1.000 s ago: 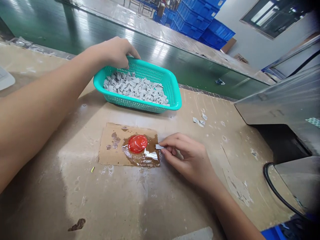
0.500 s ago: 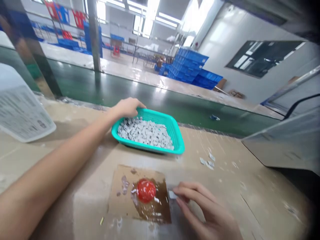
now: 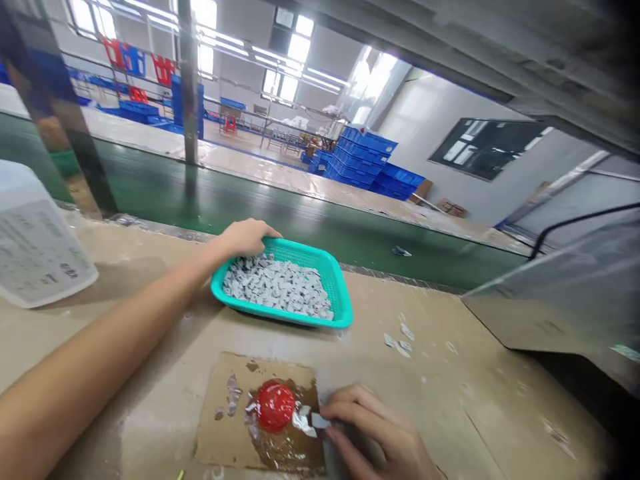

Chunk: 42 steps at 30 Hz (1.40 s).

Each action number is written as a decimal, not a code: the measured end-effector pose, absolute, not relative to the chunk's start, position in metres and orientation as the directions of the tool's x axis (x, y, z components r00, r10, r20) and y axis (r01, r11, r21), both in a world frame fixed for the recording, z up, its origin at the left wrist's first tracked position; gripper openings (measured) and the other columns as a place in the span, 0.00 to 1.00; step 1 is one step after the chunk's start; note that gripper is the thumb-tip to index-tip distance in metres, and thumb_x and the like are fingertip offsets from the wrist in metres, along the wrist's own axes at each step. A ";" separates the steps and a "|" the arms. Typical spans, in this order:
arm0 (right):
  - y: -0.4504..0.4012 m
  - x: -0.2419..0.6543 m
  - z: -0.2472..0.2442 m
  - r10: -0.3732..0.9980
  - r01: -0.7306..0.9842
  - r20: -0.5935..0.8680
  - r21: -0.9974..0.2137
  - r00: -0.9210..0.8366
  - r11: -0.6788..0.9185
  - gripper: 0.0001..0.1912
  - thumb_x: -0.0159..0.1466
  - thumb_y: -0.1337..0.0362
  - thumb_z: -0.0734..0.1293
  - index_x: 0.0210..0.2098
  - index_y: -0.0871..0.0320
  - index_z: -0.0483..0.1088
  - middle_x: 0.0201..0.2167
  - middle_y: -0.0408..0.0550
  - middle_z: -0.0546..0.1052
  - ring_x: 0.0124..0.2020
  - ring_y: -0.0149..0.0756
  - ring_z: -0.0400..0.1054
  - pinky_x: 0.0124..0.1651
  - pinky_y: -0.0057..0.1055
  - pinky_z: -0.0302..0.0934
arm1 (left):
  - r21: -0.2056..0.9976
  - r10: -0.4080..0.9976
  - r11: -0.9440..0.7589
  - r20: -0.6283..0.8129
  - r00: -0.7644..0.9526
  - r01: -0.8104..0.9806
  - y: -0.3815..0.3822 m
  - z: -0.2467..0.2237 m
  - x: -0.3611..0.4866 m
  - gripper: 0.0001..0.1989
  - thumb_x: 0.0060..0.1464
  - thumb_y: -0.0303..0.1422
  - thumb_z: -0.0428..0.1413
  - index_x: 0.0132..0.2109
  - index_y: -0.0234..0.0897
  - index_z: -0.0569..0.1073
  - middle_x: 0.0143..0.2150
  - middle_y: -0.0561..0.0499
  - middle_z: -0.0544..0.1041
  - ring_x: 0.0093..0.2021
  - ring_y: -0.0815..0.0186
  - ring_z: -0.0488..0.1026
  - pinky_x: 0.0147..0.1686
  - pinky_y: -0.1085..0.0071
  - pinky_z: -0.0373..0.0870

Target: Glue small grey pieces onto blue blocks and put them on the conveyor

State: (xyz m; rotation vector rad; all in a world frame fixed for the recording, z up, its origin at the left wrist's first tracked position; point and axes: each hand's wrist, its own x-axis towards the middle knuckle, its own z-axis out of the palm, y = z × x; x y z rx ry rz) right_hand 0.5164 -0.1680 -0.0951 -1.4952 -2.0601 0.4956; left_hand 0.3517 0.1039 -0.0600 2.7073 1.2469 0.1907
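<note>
My left hand (image 3: 246, 238) is closed over the far left rim of a turquoise plastic basket (image 3: 344, 300). Many small white-grey pieces (image 3: 280, 288) lie heaped inside it. Closer to me, a square of cardboard (image 3: 213, 400), darkly wet on its right side, bears a shiny red dome-shaped lump (image 3: 276, 406). At the cardboard's right edge my right hand (image 3: 377, 430) pinches a small flat grey-white piece (image 3: 320, 421) between thumb and fingers. Whitish glossy bits (image 3: 303, 421) sit between that piece and the red lump; I cannot tell what they are.
A translucent white jug (image 3: 43, 247) with printed text stands at the left. Several loose small pieces (image 3: 400, 343) lie right of the basket. Behind the bench edge runs a green conveyor belt (image 3: 350, 250). A grey panel (image 3: 555, 293) rises at the right; a metal post (image 3: 188, 87) stands beyond the belt.
My right hand has brought the small piece left, over the cardboard's edge beside the red lump. Whitish bits now show there. My left hand stays on the basket; the whole view has shifted.
</note>
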 end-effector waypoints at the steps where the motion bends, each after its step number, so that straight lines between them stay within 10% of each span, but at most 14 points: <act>1: -0.169 0.514 -0.095 0.957 0.737 0.205 -0.610 -0.208 0.291 0.08 0.60 0.73 0.59 0.34 0.58 0.69 0.31 0.49 0.71 0.33 0.33 0.67 0.35 0.25 0.64 | 0.196 0.762 -0.642 0.046 0.647 0.742 0.105 -0.061 0.352 0.28 0.44 0.29 0.48 0.54 0.52 0.63 0.48 0.53 0.71 0.46 0.56 0.67 0.41 0.65 0.67; 32: -0.176 0.501 -0.087 0.957 0.638 0.274 -0.721 -0.097 0.271 0.09 0.56 0.75 0.63 0.34 0.58 0.70 0.31 0.46 0.71 0.33 0.32 0.66 0.35 0.29 0.62 | 0.087 0.745 -0.667 0.093 0.661 0.740 0.109 -0.067 0.350 0.25 0.45 0.30 0.48 0.53 0.52 0.64 0.40 0.52 0.72 0.39 0.61 0.69 0.37 0.66 0.67; 42: -0.172 0.503 -0.082 0.936 0.653 0.340 -0.691 -0.086 0.311 0.11 0.55 0.75 0.62 0.34 0.58 0.71 0.29 0.48 0.72 0.31 0.34 0.65 0.35 0.32 0.62 | 0.275 0.694 -0.675 -0.079 0.716 0.685 0.109 -0.053 0.341 0.24 0.43 0.28 0.47 0.49 0.52 0.68 0.45 0.60 0.73 0.44 0.64 0.69 0.41 0.73 0.65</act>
